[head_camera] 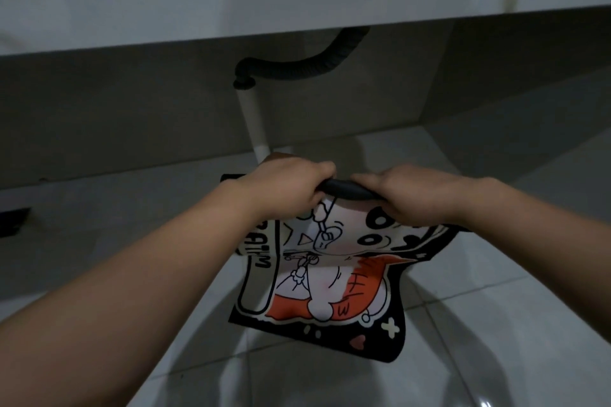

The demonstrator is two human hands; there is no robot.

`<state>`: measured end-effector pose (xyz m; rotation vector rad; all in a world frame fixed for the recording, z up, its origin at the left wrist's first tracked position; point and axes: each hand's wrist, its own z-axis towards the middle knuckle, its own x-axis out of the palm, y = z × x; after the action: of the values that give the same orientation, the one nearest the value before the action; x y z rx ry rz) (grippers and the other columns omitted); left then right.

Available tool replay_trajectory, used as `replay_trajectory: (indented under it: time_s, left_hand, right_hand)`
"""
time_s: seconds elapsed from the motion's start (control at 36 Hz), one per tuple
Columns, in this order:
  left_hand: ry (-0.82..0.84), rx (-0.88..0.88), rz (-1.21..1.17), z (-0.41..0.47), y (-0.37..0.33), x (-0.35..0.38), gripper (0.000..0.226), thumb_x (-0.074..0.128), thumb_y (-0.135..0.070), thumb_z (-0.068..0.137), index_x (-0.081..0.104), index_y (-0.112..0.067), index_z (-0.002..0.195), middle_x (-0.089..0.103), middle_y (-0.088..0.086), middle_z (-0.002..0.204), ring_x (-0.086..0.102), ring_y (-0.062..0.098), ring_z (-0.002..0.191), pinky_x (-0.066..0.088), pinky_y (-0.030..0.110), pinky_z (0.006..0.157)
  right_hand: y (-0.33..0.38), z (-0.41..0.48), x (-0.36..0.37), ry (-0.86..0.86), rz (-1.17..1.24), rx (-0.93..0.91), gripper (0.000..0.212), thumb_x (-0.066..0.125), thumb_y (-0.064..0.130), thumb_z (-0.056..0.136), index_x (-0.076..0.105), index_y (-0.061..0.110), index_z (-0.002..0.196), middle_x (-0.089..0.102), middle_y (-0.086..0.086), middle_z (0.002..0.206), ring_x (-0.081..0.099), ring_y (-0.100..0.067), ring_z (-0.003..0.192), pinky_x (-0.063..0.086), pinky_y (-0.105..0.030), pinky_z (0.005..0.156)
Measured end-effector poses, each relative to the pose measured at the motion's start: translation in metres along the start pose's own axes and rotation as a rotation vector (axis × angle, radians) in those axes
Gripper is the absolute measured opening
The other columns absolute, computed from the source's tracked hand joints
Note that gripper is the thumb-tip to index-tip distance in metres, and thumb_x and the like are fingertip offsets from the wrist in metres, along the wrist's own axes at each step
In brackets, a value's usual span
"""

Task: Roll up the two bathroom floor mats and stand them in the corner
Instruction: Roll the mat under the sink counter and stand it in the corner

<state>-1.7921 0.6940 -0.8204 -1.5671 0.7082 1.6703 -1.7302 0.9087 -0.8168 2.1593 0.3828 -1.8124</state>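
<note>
A black bath mat [330, 277] with a white and orange cartoon print hangs above the tiled floor, printed side toward me. Its top edge is curled into a small black roll [344, 189]. My left hand [287, 187] grips the roll's left end, and my right hand [413, 195] grips its right end. The rest of the mat dangles loose below my hands, creased across the middle. Only one mat is in view.
A white counter slab [297, 3] overhangs the space ahead. Under it a black corrugated drain hose [297, 68] joins a white pipe [253, 122] that runs down to the light tiled floor [463, 324]. A dark object [13, 218] sits at the far left.
</note>
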Motion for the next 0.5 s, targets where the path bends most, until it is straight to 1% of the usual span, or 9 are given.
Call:
replay_trajectory:
  time_s: [0.08, 0.11, 0.17, 0.22, 0.28, 0.31, 0.36, 0.42, 0.5]
  left_hand:
    - [0.006, -0.010, 0.040, -0.001, 0.000, 0.003, 0.022, 0.053, -0.023, 0.084, 0.032, -0.032, 0.084, 0.043, -0.008, 0.059, 0.039, 0.004, 0.051, 0.021, 0.026, 0.042]
    - [0.009, -0.013, 0.046, -0.003, 0.000, 0.006, 0.023, 0.052, -0.021, 0.084, 0.032, -0.031, 0.086, 0.042, -0.008, 0.059, 0.041, 0.007, 0.051, 0.022, 0.026, 0.042]
    - [0.004, -0.011, 0.047, -0.006, -0.003, 0.010, 0.018, 0.050, -0.019, 0.086, 0.037, -0.028, 0.094, 0.047, -0.007, 0.063, 0.050, 0.015, 0.057, 0.028, 0.028, 0.044]
    - [-0.063, 0.006, 0.073, -0.007, -0.007, 0.014, 0.023, 0.047, -0.020, 0.087, 0.043, -0.026, 0.109, 0.058, -0.004, 0.078, 0.057, 0.021, 0.071, 0.041, 0.032, 0.052]
    - [-0.165, 0.008, 0.148, -0.008, -0.010, 0.018, 0.032, 0.047, -0.022, 0.086, 0.044, -0.023, 0.117, 0.063, 0.001, 0.091, 0.060, 0.025, 0.078, 0.042, 0.032, 0.055]
    - [-0.210, 0.008, 0.182, -0.009, -0.012, 0.021, 0.035, 0.048, -0.021, 0.084, 0.045, -0.020, 0.119, 0.063, 0.004, 0.092, 0.060, 0.028, 0.078, 0.037, 0.032, 0.054]
    - [-0.276, 0.010, 0.233, -0.011, -0.015, 0.026, 0.039, 0.050, -0.017, 0.082, 0.047, -0.013, 0.121, 0.064, 0.009, 0.090, 0.060, 0.032, 0.074, 0.032, 0.034, 0.055]
    - [-0.301, 0.002, 0.270, -0.011, -0.017, 0.030, 0.040, 0.051, -0.018, 0.083, 0.047, -0.009, 0.122, 0.063, 0.011, 0.092, 0.059, 0.033, 0.075, 0.035, 0.036, 0.059]
    - [-0.270, -0.030, 0.272, -0.010, -0.021, 0.033, 0.045, 0.045, -0.036, 0.089, 0.043, -0.011, 0.126, 0.061, 0.008, 0.101, 0.056, 0.029, 0.085, 0.039, 0.037, 0.068]
  right_hand:
    - [0.003, 0.002, 0.007, -0.023, -0.203, -0.045, 0.074, 0.050, 0.012, 0.085, 0.010, 0.025, 0.147, 0.058, -0.008, 0.110, 0.032, -0.007, 0.054, 0.024, -0.023, 0.045]
    - [0.002, 0.003, 0.008, -0.025, -0.253, -0.053, 0.077, 0.050, 0.012, 0.084, 0.007, 0.023, 0.147, 0.057, -0.009, 0.115, 0.032, -0.009, 0.054, 0.025, -0.024, 0.046]
    - [-0.001, 0.004, 0.009, -0.035, -0.298, -0.069, 0.076, 0.048, 0.018, 0.086, 0.003, 0.023, 0.147, 0.055, -0.010, 0.123, 0.041, -0.016, 0.064, 0.033, -0.028, 0.056]
    - [-0.006, 0.002, 0.008, -0.067, -0.274, -0.066, 0.071, 0.042, 0.040, 0.091, 0.002, 0.024, 0.147, 0.050, -0.008, 0.132, 0.054, -0.022, 0.082, 0.035, -0.029, 0.065]
    - [-0.010, 0.000, 0.007, -0.102, -0.244, -0.065, 0.074, 0.030, 0.062, 0.089, 0.006, 0.023, 0.147, 0.048, -0.006, 0.135, 0.057, -0.025, 0.098, 0.038, -0.031, 0.073]
    - [-0.010, -0.001, 0.005, -0.106, -0.205, -0.058, 0.074, 0.028, 0.065, 0.088, 0.010, 0.023, 0.146, 0.049, -0.005, 0.134, 0.056, -0.025, 0.100, 0.037, -0.030, 0.074]
    - [-0.007, -0.001, 0.000, -0.105, -0.074, -0.047, 0.055, 0.033, 0.058, 0.090, 0.028, 0.028, 0.136, 0.057, -0.002, 0.122, 0.056, -0.018, 0.085, 0.035, -0.028, 0.067]
    - [-0.005, 0.000, -0.004, -0.100, -0.007, -0.047, 0.031, 0.043, 0.049, 0.090, 0.042, 0.032, 0.117, 0.061, 0.001, 0.104, 0.045, -0.008, 0.066, 0.030, -0.027, 0.056]
    - [-0.004, 0.000, -0.003, -0.124, -0.050, -0.047, 0.024, 0.048, 0.042, 0.091, 0.046, 0.027, 0.109, 0.061, 0.000, 0.099, 0.043, -0.012, 0.067, 0.029, -0.028, 0.058]
